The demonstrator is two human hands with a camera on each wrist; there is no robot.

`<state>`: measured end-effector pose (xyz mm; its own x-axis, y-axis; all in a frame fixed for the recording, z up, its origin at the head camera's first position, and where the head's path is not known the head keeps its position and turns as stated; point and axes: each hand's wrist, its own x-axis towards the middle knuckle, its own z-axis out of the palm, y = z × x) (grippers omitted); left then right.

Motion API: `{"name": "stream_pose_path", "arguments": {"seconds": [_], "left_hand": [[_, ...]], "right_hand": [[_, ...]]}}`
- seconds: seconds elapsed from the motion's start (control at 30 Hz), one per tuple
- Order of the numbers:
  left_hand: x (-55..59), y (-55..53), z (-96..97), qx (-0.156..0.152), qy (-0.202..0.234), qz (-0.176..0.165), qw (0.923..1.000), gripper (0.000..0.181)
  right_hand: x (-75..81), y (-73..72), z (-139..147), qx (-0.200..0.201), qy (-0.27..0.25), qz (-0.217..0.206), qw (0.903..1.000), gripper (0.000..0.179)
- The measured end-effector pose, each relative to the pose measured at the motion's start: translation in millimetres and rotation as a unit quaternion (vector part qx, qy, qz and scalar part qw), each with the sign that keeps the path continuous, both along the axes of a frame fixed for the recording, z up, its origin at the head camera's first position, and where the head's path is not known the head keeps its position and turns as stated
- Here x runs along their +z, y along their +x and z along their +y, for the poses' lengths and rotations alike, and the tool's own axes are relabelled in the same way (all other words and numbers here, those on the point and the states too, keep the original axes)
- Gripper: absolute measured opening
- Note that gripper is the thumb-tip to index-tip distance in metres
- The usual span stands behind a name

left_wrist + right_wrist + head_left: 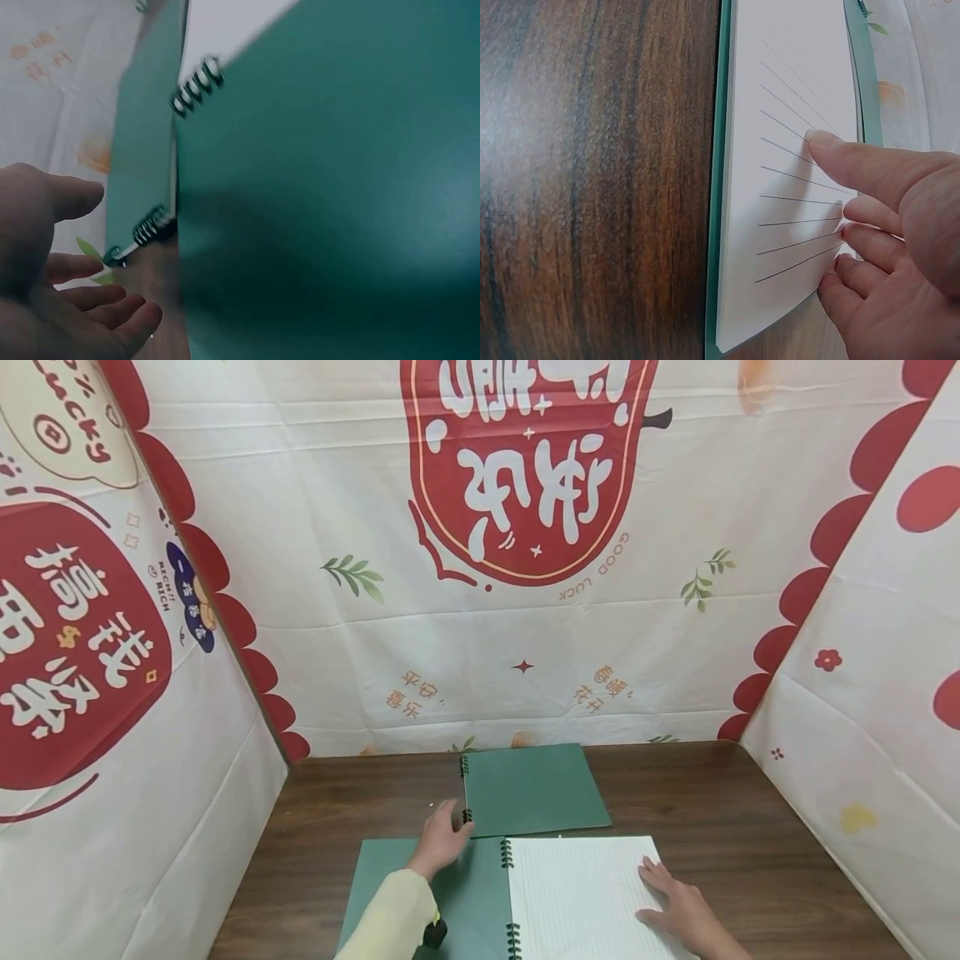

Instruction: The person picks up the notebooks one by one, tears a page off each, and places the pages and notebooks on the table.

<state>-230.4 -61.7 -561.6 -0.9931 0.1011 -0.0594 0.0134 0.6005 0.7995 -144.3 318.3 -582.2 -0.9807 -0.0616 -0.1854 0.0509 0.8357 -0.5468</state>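
Green covers (405,902) stand out on a brown desk (780,843), where an open notebook (480,902) lies at the near side, its lined page (577,893) face up on the right, and a closed notebook (536,789) lies just beyond it on the far side. A person's left hand (440,841), fingers loosely spread and gripping nothing, is by the coil (465,766) at the closed notebook's left edge (whether a fingertip touches it cannot be told). The right hand (678,906), relaxed with thumb apart, lies at the page's right edge, grasping nothing. Both notebooks look light; the covers seem fairly stiff and perhaps slick, the paper soft and easily creased. Each would probably be best held by cover and pages together, along the edge away from the coil.
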Motion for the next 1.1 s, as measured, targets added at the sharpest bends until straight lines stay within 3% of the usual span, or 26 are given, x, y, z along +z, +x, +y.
{"name": "stream_pose_path", "arguments": {"seconds": [0.23,0.6,1.1], "left_hand": [[-6.1,-8.4,0.8,-0.024,-0.029,0.005,0.9993,0.062],[-15.5,-11.1,8.5,-0.05,-0.099,0.034,0.9932,0.059],[-21.4,-13.3,18.0,-0.071,-0.108,0.054,0.9902,0.065]], "right_hand": [[1.7,-0.2,-0.3,-0.004,-0.013,0.0,0.9999,0.078],[0.6,2.3,2.2,0.001,-0.025,-0.001,0.9997,0.075],[0.9,1.3,1.9,-0.01,-0.039,-0.021,0.999,0.075]]}}
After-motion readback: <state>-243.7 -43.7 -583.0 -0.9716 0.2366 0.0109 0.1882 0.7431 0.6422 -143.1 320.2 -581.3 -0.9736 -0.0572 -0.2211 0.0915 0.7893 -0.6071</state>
